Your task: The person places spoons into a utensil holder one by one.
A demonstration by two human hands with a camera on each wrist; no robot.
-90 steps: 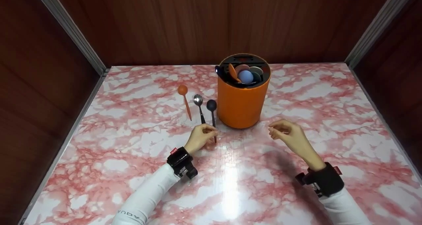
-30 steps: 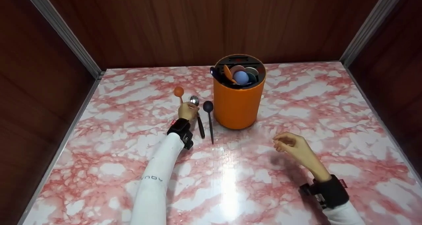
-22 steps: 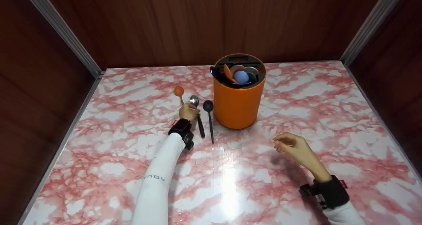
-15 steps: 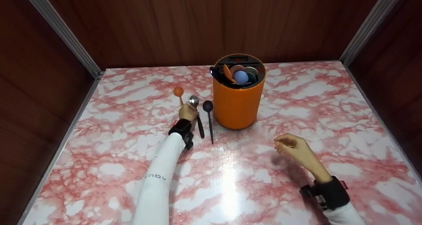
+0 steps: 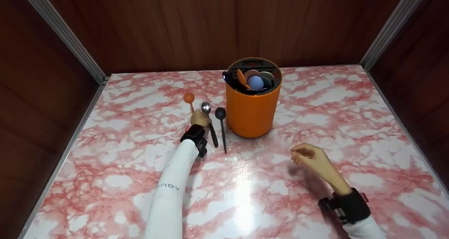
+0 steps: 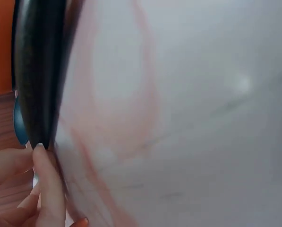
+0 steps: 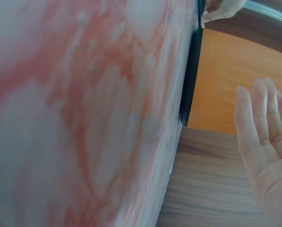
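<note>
My left hand (image 5: 200,119) reaches down over the silver spoon (image 5: 206,107), whose black handle (image 5: 213,135) runs out toward me. Up close in the left wrist view, thumb and finger pinch that black handle (image 6: 39,80) near its upper end. Just left of the hand lies an orange spoon (image 5: 189,98), its handle partly covered. A black spoon (image 5: 220,113) lies to the right, roughly parallel. My right hand (image 5: 312,158) hovers over the right part of the table with fingers relaxed, holding nothing; the right wrist view shows its palm and fingers (image 7: 260,113).
An orange cylindrical utensil holder (image 5: 250,113) stands right of the spoons. Its black top holds a blue round-ended utensil (image 5: 255,82), an orange one (image 5: 241,78) and several others. Dark wood panels (image 5: 224,28) enclose the marbled table (image 5: 122,155) at the back and sides.
Over three seconds my left hand has moved away from the black spoon's handle, up and left to the silver spoon. It has hardly moved in the last second. My right hand sits slightly lower.
</note>
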